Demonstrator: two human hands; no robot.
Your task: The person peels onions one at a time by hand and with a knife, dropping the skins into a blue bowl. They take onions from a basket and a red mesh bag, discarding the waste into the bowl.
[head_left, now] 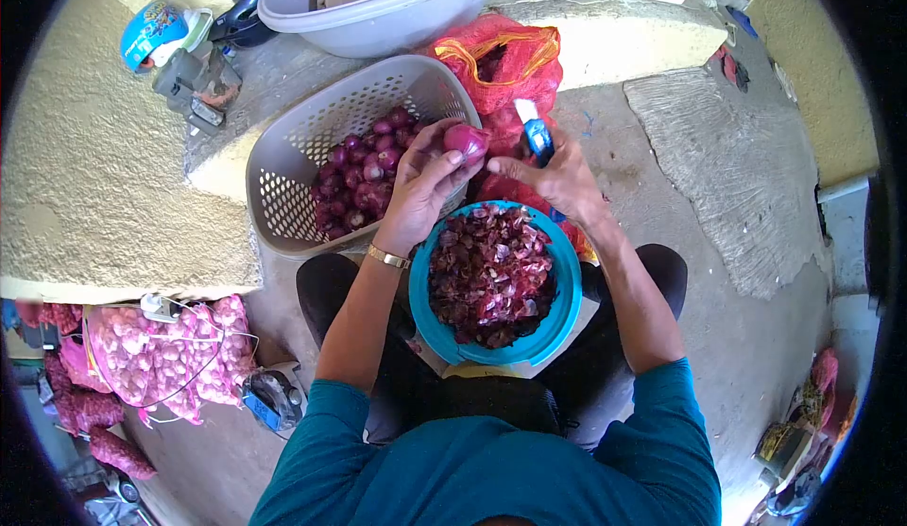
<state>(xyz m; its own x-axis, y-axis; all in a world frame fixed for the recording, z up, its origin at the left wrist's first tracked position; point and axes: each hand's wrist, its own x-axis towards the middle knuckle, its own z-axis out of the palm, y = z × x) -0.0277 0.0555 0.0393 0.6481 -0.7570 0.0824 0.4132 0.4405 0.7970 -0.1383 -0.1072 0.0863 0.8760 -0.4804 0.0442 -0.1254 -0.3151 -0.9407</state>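
Note:
My left hand has its fingers and thumb around a red onion, above the right edge of a grey basket. Peeled-looking purple onions lie in that basket. Just to the right, my right hand grips a blue-handled knife, its short pale blade pointing up and away from me. The right thumb reaches toward the onion without touching it. Below both hands, between my knees, a turquoise basin holds a heap of onion skins.
Red mesh bags lie beyond the hands. A large grey tub rests on the ledge. To the left are a jar, a pink net sack of bulbs and a scale-like device. A rough slab lies right.

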